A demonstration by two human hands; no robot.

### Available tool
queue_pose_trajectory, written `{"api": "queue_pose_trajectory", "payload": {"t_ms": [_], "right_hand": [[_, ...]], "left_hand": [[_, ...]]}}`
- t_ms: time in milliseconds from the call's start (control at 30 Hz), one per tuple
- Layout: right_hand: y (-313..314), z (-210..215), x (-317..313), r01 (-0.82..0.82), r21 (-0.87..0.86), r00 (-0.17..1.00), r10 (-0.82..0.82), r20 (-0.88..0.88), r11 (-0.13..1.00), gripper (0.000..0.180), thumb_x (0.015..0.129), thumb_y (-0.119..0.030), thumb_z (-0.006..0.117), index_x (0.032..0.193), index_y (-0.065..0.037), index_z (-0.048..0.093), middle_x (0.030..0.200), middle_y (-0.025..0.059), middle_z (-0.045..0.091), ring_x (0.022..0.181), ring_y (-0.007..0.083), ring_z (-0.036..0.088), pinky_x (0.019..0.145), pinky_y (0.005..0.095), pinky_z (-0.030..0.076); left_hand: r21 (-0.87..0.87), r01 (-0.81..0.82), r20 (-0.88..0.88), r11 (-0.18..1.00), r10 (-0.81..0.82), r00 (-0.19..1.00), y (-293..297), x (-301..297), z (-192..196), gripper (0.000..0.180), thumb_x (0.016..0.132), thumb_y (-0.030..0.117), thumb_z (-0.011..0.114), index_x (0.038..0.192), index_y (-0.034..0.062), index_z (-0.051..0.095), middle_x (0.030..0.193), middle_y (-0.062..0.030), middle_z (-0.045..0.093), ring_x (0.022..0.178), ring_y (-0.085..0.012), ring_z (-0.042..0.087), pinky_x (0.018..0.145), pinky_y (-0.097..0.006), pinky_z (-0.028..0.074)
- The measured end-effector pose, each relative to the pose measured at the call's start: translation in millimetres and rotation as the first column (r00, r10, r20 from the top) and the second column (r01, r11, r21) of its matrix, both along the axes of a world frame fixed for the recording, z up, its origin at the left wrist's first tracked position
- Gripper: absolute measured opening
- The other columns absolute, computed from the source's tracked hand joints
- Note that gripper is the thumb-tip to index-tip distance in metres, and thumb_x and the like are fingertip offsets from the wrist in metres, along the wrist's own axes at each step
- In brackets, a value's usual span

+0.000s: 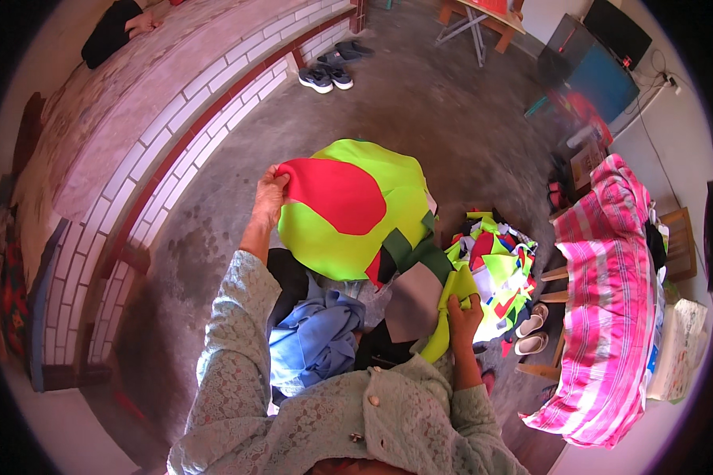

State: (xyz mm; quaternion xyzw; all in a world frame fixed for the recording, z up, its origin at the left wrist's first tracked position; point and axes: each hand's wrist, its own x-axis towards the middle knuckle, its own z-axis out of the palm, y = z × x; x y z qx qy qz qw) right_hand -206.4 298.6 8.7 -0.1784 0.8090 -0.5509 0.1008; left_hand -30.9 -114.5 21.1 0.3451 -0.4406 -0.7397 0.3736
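Head view: the person's left hand [271,190] is pinching the upper left edge of a red cloth piece [333,194] between thumb and fingers. The red piece is lying across the upper left part of a broad yellow-green cloth [317,252] in front of the person; whether its far end is resting on that cloth or hanging just above it, the inspector cannot tell. The right hand [466,317] is closing its curled fingers around a yellow-green strip [436,345], which is trailing down toward the body. Beside the strip, a grey piece [414,294] is lying nearer the person, and dark green pieces [432,260] are overlapping the right side of the broad cloth.

To the right, a heap of mixed scraps [483,244] is sitting on the floor [483,111], near the right hand. A bunched blue cloth [317,332] is lying close in front of the body, on the left. A pink checked cloth [602,269] is draping over furniture further right, with pale slippers [532,345] standing beside it.

On progress, the handling of the pieces is appearing unfinished: both hands are holding cloth, the red piece is not yet released, and many scraps are lying loose and jumbled. No seam joining the red piece to the yellow-green cloth is showing.
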Motion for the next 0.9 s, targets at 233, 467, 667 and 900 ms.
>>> {"api": "queue_pose_trajectory", "payload": {"t_ms": [233,467,667,900], "right_hand": [[3,-9,-4,-0.004,-0.002,1.0,0.004,0.008,1.0,0.025,0.079,-0.009,0.063,0.1,0.004,0.058,0.086,0.0092,0.062,0.075,0.0146,0.057,0.068,0.028,0.047],[4,-9,-2,-0.032,0.055,0.999,0.034,-0.036,0.998,0.029,0.078,-0.011,0.064,0.102,0.004,0.058,0.085,0.0101,0.062,0.074,0.0156,0.058,0.068,0.0298,0.047],[7,-10,-7,0.025,0.049,0.999,-0.023,-0.049,0.998,0.03,0.078,-0.01,0.064,0.105,0.003,0.058,0.087,0.0086,0.063,0.073,0.0145,0.058,0.066,0.0283,0.048],[9,-26,-12,0.008,0.002,0.994,-0.008,0.111,1.0,0.022,0.079,-0.013,0.066,0.094,0.002,0.059,0.074,0.0063,0.061,0.062,0.0094,0.054,0.055,0.0267,0.044]], "left_hand": [[-0.145,-0.153,0.218,0.978,0.183,0.959,-15,0,-14,0.02,0.086,0.001,0.05,0.105,0.0044,0.056,0.091,-0.0048,0.061,0.074,-0.012,0.058,0.061,-0.027,0.052],[-0.433,-0.303,0.216,0.849,0.424,0.88,-28,14,-50,0.03,0.08,0.0,0.06,0.109,0.0072,0.056,0.102,-0.0059,0.058,0.088,-0.0159,0.056,0.076,-0.029,0.049],[-0.801,-0.06,0.354,0.596,0.552,0.755,47,-15,-11,0.031,0.073,-0.001,0.066,0.103,0.0048,0.057,0.114,-0.0161,0.058,0.098,-0.031,0.057,0.081,-0.033,0.047],[-0.873,0.159,0.27,0.462,0.186,0.945,158,-36,-4,0.031,0.07,0.001,0.067,0.099,0.006,0.058,0.114,-0.014,0.058,0.105,-0.0311,0.054,0.089,-0.039,0.042]]}}
